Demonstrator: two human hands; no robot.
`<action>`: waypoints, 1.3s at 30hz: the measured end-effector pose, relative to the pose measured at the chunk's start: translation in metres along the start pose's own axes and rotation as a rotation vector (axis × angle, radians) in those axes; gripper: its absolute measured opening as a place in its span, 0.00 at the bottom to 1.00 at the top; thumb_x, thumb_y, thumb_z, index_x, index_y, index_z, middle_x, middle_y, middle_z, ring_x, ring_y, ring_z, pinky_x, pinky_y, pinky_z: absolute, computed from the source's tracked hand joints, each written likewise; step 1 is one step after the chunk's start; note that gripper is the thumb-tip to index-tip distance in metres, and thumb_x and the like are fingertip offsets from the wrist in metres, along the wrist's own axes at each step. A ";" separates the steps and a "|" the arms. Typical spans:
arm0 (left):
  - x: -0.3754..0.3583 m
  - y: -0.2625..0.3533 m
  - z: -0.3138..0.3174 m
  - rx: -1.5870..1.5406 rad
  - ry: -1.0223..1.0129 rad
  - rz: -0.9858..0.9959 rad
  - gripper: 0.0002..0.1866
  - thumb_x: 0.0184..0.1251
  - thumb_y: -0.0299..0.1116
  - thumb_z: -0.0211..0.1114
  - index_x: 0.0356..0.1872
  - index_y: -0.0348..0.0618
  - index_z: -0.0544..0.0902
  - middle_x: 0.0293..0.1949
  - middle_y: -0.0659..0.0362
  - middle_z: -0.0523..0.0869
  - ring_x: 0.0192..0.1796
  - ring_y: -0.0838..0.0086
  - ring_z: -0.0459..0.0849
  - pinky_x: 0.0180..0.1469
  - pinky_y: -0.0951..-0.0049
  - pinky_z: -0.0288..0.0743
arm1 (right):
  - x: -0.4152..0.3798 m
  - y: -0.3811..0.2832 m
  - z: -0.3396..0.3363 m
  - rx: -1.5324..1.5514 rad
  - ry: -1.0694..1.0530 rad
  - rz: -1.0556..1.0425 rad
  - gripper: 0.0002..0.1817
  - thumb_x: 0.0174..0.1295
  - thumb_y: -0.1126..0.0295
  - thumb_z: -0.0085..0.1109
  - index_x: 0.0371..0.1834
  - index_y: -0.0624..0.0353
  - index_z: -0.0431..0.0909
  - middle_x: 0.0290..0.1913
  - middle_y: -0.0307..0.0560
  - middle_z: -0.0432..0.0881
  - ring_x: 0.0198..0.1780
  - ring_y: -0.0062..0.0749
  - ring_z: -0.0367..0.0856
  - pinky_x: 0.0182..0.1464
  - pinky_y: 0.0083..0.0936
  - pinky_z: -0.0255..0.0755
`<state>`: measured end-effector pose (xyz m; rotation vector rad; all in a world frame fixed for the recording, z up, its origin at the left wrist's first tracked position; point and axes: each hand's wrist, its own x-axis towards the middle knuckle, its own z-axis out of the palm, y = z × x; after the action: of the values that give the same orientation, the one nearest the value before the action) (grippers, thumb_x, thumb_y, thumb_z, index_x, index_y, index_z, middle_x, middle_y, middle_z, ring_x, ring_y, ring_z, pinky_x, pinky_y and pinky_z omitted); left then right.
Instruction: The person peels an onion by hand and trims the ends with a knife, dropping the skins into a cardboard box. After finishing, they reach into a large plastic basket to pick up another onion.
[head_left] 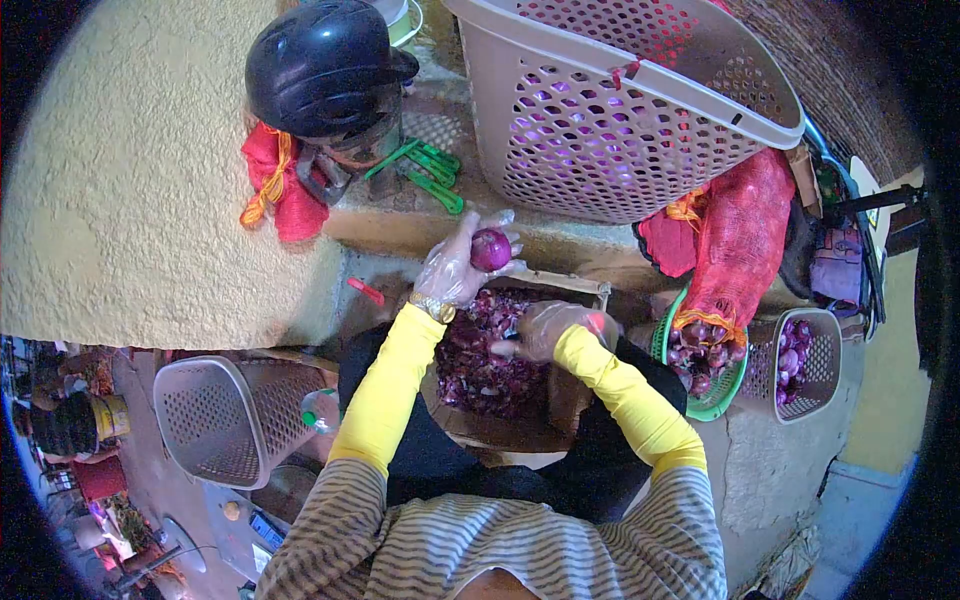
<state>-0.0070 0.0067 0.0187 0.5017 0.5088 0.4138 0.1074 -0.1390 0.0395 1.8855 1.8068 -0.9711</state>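
My left hand, in a clear plastic glove with a watch at the wrist, holds a shiny red onion up above a cardboard box. Red-purple onion skins lie in the box between my knees. Over the box's right side, my gloved right hand is closed, with the red end of a small knife showing at its outer side. The knife's blade is mostly hidden or blurred. Onion and knife are apart.
A large perforated basket with onions stands ahead. To the right are a red mesh sack, a green basket and a grey crate with onions. A helmet, green-handled tools and another crate are on the left.
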 end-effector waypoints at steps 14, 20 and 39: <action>0.012 -0.007 -0.019 0.296 -0.131 0.151 0.23 0.80 0.48 0.59 0.62 0.38 0.74 0.62 0.44 0.83 0.68 0.56 0.80 0.70 0.52 0.77 | -0.020 0.002 -0.027 0.001 0.326 -0.099 0.42 0.52 0.24 0.63 0.38 0.60 0.87 0.37 0.57 0.88 0.45 0.53 0.88 0.48 0.49 0.80; 0.010 -0.012 -0.016 0.705 -0.110 0.355 0.27 0.84 0.49 0.51 0.69 0.35 0.71 0.62 0.50 0.84 0.67 0.64 0.81 0.70 0.59 0.77 | -0.022 0.015 -0.031 0.420 0.725 -0.132 0.36 0.51 0.30 0.71 0.45 0.53 0.88 0.27 0.49 0.85 0.30 0.48 0.86 0.37 0.41 0.79; -0.003 -0.016 -0.007 1.478 -0.098 0.783 0.38 0.72 0.31 0.68 0.78 0.46 0.58 0.65 0.49 0.83 0.64 0.60 0.85 0.68 0.60 0.77 | -0.024 0.015 -0.042 0.628 0.924 -0.019 0.34 0.55 0.36 0.72 0.37 0.63 0.84 0.27 0.55 0.84 0.29 0.47 0.85 0.37 0.39 0.77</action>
<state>-0.0096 -0.0047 0.0055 2.1771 0.4382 0.7099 0.1328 -0.1295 0.0824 3.0829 2.1140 -0.7709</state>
